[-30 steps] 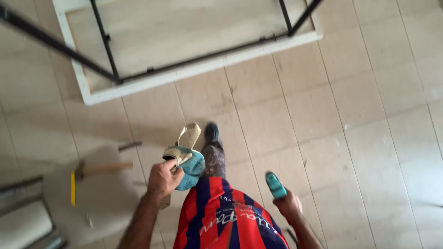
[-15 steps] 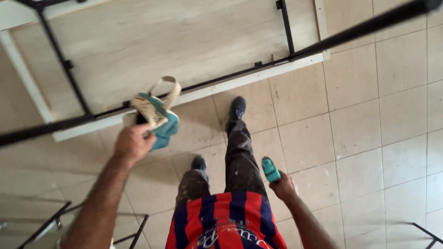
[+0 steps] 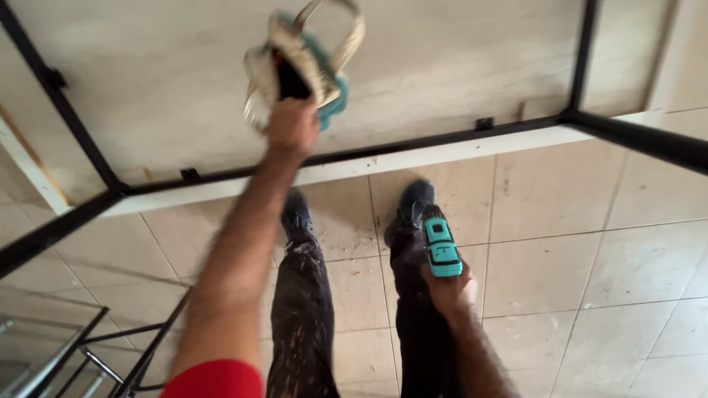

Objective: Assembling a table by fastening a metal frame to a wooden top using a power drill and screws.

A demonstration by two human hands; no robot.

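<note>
My left hand point(image 3: 293, 127) is stretched forward, gripping a small woven bag point(image 3: 299, 63) with beige handles and a teal lining. The bag hangs over the pale underside of an upturned table point(image 3: 162, 88). Down beside my right leg, my right hand point(image 3: 451, 290) holds a teal cordless drill point(image 3: 441, 245) that points at the floor. My legs in dark, paint-speckled trousers and dark shoes stand on the tiles just short of the table's white edge.
A black metal frame point(image 3: 74, 125) runs along the table's underside, with a leg point(image 3: 649, 140) reaching out to the right. Another black metal frame point(image 3: 118, 346) lies on the floor at the lower left. Sawdust is scattered on the beige tiles point(image 3: 590, 280) around my feet.
I have walked up to the table. My left hand with the bag has gone up and forward, from waist height to over the table's underside. The drill stays at my right side.
</note>
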